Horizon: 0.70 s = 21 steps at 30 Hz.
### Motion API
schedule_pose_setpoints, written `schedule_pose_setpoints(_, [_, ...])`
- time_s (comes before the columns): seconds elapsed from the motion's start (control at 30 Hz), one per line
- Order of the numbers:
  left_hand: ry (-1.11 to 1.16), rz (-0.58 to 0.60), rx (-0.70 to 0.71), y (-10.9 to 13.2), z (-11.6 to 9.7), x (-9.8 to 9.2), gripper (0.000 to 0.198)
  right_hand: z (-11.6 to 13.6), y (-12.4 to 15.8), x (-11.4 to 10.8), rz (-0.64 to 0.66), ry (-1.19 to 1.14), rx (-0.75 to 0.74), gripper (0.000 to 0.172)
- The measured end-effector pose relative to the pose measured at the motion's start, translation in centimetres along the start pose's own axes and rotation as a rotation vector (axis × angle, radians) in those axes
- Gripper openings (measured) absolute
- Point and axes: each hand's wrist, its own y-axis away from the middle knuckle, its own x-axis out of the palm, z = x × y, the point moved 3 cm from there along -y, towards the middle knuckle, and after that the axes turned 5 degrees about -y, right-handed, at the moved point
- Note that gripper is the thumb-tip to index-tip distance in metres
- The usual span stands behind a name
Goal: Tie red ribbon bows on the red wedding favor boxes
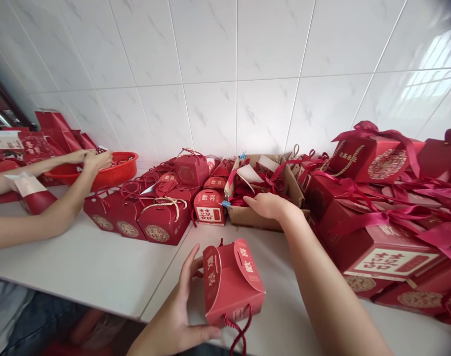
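Red box (pixel 230 289): flaps folded closed, cord (pixel 240 333) hanging untied — left hand (pixel 179 301) grips it; right hand (pixel 266 205) reaches into carton (pixel 249 219) — fingers hidden, cannot tell.

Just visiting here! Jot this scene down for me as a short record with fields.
Left hand: cupped around one side of a red gift box
Right hand: reaching into a cardboard carton, fingertips hidden
Left of carton: grouped red boxes, some rope-handled
Right of carton: stacked, ribboned red boxes
Far left: a co-worker's hands over a red basin
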Motion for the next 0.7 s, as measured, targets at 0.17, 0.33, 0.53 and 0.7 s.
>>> schedule_pose_setpoints(0.17, [0.006, -0.012, -0.02, 0.2, -0.2, 0.1, 0.123, 0.1, 0.2, -0.2, 0.13, 0.024, 0.109, 0.037])
schedule_pose_setpoints(0.33, [0.016, -0.121, -0.061, 0.3, 0.2, 0.1, 0.121, 0.7, 0.2, -1.6, 0.04, 0.01, 0.1, 0.037])
schedule_pose_setpoints(0.53, [0.007, -0.125, -0.028, 0.0, 0.2, 0.0, 0.115, 1.7, 1.2, -4.5, -0.213, -0.011, 0.092, 0.025])
schedule_pose_setpoints(0.7, [-0.008, -0.09, 0.006, -0.1, -0.5, -0.1, 0.115, 2.7, 3.1, -6.8, -0.218, 0.024, 0.132, 0.025])
